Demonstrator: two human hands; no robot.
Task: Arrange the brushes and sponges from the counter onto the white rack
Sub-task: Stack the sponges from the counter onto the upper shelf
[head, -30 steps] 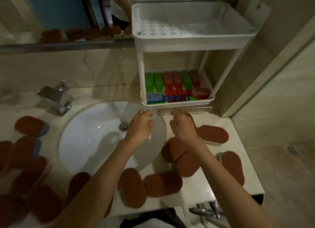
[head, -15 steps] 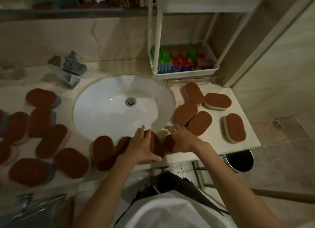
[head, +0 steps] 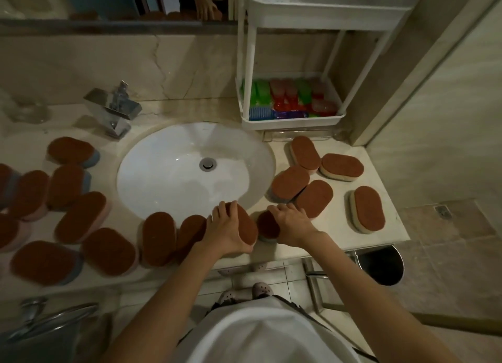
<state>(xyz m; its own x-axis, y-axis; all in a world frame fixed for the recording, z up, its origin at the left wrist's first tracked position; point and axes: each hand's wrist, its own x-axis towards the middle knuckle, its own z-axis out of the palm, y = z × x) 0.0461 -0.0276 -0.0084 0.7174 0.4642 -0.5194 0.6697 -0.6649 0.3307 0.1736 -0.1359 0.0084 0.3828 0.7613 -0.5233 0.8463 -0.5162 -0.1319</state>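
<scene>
Left hand (head: 226,231) wrapped round brown-topped sponge (head: 245,226) at table (head: 336,235) front edge, below sink (head: 190,172). Right hand (head: 292,222) laid over second sponge (head: 267,225); grip couldn't be told. Brushes (head: 288,99) packed in white rack (head: 294,122) bottom tray.

Your widest open room is the white basin (head: 173,178) at centre frame, bare but for the drain (head: 208,163). Left of it the tabletop (head: 336,239) is crowded with brown-topped sponges (head: 81,217) lying edge to edge, with little bare stone between them. At upper left the chrome faucet (head: 114,112) stands at the basin's rim. Right of the basin five more sponges (head: 315,198) cluster, with bare strips along the front and far right edges. On the white rack (head: 294,122), upper right, the lower tray is full of coloured brushes (head: 288,99), and slim posts frame its opening.
</scene>
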